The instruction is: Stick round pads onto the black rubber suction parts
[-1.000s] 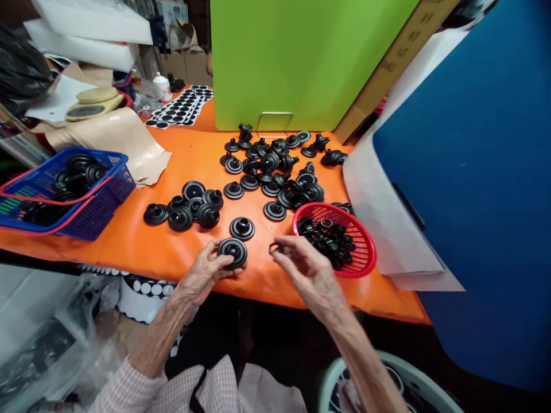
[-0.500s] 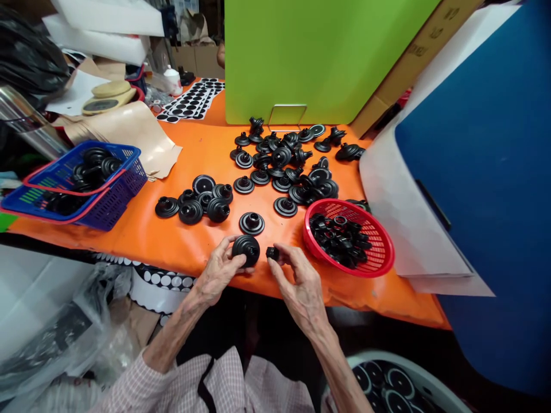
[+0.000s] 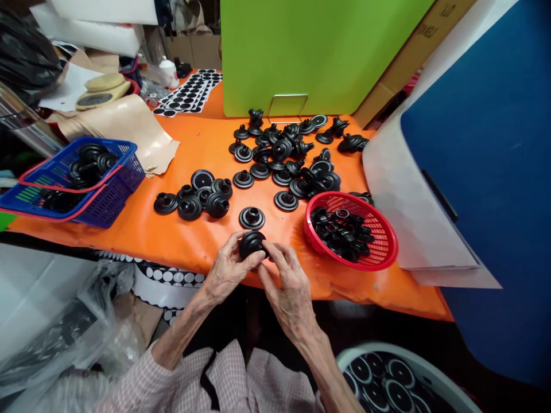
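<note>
My left hand is closed around a black stepped round disc part, thumb across its near side. My right hand meets it from the right, its fingertips closed at the disc's hub. The small black nut-like piece that these fingers carried is now covered by the fingertips and the disc. Just beyond the hands, a similar black disc with a raised hub lies flat on the orange table cover.
A red basket of small black ring pieces stands at right. Black disc parts lie in a left cluster and a larger pile. A blue basket is at left, a green board behind, a white tub of discs below right.
My right hand has moved left and brought the small black nut-like piece against the disc. My left hand has shifted slightly right and turned the disc.
</note>
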### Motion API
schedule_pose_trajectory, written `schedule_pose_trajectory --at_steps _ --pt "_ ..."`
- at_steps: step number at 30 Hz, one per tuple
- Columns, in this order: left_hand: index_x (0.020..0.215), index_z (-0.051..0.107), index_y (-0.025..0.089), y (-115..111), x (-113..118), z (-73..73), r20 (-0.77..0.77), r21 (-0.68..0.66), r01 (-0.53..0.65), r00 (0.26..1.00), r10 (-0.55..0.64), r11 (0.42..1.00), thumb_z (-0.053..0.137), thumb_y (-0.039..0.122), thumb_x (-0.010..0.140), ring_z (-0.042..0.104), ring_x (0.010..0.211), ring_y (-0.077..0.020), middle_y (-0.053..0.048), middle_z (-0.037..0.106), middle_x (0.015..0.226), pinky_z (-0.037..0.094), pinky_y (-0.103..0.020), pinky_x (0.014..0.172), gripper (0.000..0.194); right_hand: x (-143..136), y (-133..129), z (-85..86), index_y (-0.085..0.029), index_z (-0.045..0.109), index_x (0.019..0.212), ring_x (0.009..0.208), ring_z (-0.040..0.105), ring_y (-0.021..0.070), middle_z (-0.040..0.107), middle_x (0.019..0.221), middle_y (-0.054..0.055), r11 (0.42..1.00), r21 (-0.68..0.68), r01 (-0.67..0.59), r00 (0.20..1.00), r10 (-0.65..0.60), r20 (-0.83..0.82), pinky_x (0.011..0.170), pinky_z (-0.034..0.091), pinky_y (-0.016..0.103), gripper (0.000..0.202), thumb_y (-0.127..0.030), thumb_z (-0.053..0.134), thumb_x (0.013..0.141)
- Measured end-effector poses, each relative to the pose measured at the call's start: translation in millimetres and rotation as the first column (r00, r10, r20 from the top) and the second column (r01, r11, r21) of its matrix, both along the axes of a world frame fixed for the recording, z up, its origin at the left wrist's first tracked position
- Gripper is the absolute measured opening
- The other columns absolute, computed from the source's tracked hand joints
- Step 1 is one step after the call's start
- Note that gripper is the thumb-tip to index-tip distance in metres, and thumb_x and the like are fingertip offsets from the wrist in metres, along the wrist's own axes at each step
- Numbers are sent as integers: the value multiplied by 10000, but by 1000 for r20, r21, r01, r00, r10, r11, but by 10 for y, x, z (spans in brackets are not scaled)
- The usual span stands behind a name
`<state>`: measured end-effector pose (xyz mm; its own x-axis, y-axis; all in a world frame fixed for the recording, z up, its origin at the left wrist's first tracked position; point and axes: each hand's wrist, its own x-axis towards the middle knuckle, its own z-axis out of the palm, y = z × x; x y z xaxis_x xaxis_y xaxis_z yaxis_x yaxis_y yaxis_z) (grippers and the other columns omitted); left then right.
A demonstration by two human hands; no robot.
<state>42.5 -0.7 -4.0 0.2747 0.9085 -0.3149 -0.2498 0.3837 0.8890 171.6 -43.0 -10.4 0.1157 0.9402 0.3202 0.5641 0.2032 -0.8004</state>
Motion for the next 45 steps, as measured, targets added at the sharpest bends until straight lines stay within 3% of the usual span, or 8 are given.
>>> schedule_pose_trajectory --at_steps 9,15,20,25,29,34,39,45 --pt "1166 579 186 -32 -65 11 26 37 60 998 -61 998 735 302 742 666 930 -208 -77 660 1131 543 -320 847 466 20 72 -31 -209 579 1111 968 648 214 674 1054 75 941 -318 -112 847 -77 -527 877 544 397 383 -475 610 837" --pt "1187 571 207 -33 -75 -19 -57 129 59 997 -52 990 687 323 783 676 886 -204 -62 674 1071 547 -316 828 436 -115 106 -157 -222 552 1081 973 646 229 658 1072 86 963 -269 -19 890 -107 -444 855 555 400 304 -449 544 879" --pt "1199 560 173 474 -117 133 -255 247 116 966 -51 962 710 377 726 621 1066 -250 -94 637 1190 504 -350 926 536 2 135 73 -253 488 1258 1036 630 258 615 1196 120 981 -170 96 961 -136 -240 875 546 406 375 -416 476 920" --pt "1203 541 170 999 -160 314 -744 453 281 641 185 846 629 442 770 614 1000 -280 -101 660 1037 452 -431 935 518 779 255 388 -210 616 1004 929 610 240 644 971 98 968 110 225 909 -249 335 851 504 399 204 -279 441 927" --pt "1094 613 209 1154 -89 375 -906 392 479 348 240 785 549 454 840 566 1082 -303 -119 629 1102 398 -428 969 358 1461 439 223 -167 646 968 880 596 290 647 929 137 969 -13 247 592 -140 794 782 470 429 264 -224 400 892" --pt "1081 609 180 1611 85 303 -926 377 478 195 323 793 499 361 869 482 1170 -345 -167 576 1181 337 -479 991 300 1654 537 6 -184 618 877 784 599 268 658 852 110 973 -17 229 403 -78 912 688 438 380 193 -236 432 868" --pt "876 627 127 2078 204 187 -948 313 518 223 228 796 607 259 768 506 1114 -390 -211 612 1064 353 -498 946 172 1547 483 41 -179 574 838 786 577 267 641 837 115 968 74 241 364 -161 918 716 421 370 169 -226 417 883" --pt "894 599 184 2088 164 104 -898 372 508 409 163 777 643 158 665 561 1013 -306 -106 618 950 393 -433 927 235 1542 518 59 -180 588 829 819 549 283 621 865 117 959 23 282 387 -136 912 691 403 373 144 -265 476 861"
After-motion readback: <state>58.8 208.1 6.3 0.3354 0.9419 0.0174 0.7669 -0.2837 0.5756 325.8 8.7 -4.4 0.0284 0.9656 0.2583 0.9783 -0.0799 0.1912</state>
